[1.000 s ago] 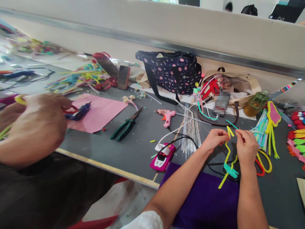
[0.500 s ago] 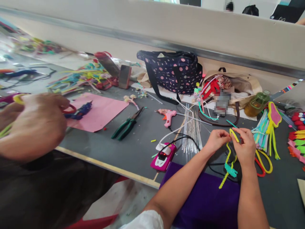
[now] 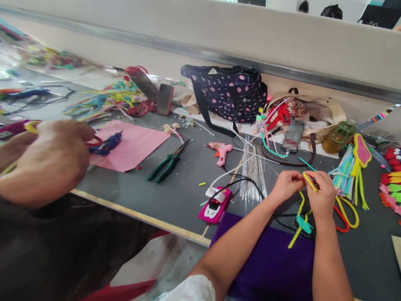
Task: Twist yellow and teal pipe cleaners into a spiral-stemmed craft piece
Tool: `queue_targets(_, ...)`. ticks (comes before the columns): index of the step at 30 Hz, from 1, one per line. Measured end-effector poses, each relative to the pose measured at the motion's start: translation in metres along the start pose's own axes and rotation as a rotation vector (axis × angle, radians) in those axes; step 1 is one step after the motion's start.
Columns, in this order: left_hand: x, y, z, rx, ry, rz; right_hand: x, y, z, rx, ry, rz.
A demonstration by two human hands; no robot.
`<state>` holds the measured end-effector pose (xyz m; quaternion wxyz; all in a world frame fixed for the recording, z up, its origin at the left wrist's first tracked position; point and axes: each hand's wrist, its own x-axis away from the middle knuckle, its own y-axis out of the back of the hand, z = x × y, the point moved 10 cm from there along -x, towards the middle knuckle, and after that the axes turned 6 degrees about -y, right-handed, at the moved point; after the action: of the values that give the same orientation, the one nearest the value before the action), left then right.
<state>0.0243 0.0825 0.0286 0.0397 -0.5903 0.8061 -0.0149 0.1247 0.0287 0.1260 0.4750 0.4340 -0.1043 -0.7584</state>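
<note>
My left hand point(image 3: 288, 185) and my right hand point(image 3: 323, 195) are close together at the right of the table, both closed in a pinch on a yellow pipe cleaner point(image 3: 309, 182). A twisted yellow length point(image 3: 293, 240) hangs below the fingers, with a teal fuzzy piece point(image 3: 303, 225) wound across it. A teal pipe cleaner point(image 3: 306, 163) shows just behind my right hand. Scissors with red and yellow handles point(image 3: 356, 219) lie beside my right wrist, their blades hidden. Under my forearms is a dark purple sheet or cover point(image 3: 260, 255).
A pink glue gun point(image 3: 223, 152), green-handled pliers point(image 3: 166, 165), a magenta power strip point(image 3: 216, 209) and a bundle of thin wires point(image 3: 252, 175) lie left of my hands. A bottle point(image 3: 338, 136) and bag point(image 3: 225, 96) stand behind. Another person's hand point(image 3: 53, 159) works at left.
Both hands stay in almost the same place, still pinching the yellow pipe cleaner, which has tilted slightly. The whole view has shifted a little.
</note>
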Motion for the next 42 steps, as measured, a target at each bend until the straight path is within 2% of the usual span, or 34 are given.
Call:
queue_targets(4,0.000,0.001,-0.001,-0.033,-0.014,0.000,-0.001,0.005,-0.004,-0.059,-0.036,-0.030)
queue_targets(9,0.000,-0.001,-0.004,-0.058,-0.017,0.019,-0.001,-0.001,-0.005,-0.047,-0.021,0.020)
queue_targets(14,0.005,-0.008,-0.002,0.097,0.097,0.085,0.001,0.010,-0.021,-0.114,-0.148,-0.102)
queue_targets(18,0.009,-0.012,-0.006,0.211,0.127,0.108,0.003,0.011,-0.029,-0.172,-0.218,-0.117)
queue_targets(29,0.007,-0.009,-0.003,0.400,0.188,0.075,0.001,0.006,0.001,-0.239,-0.051,-0.009)
queue_targets(32,0.006,-0.007,0.001,0.469,0.225,0.049,0.001,0.009,0.005,-0.284,-0.022,-0.023)
queue_targets(34,0.006,-0.006,0.003,0.511,0.251,0.038,0.002,0.012,0.000,-0.335,-0.061,-0.071)
queue_targets(37,0.006,-0.007,0.004,0.564,0.273,0.039,0.005,0.013,-0.018,-0.445,-0.202,-0.156)
queue_targets(42,0.004,-0.005,0.008,0.628,0.294,0.016,0.013,-0.003,-0.051,-0.641,-0.481,-0.225)
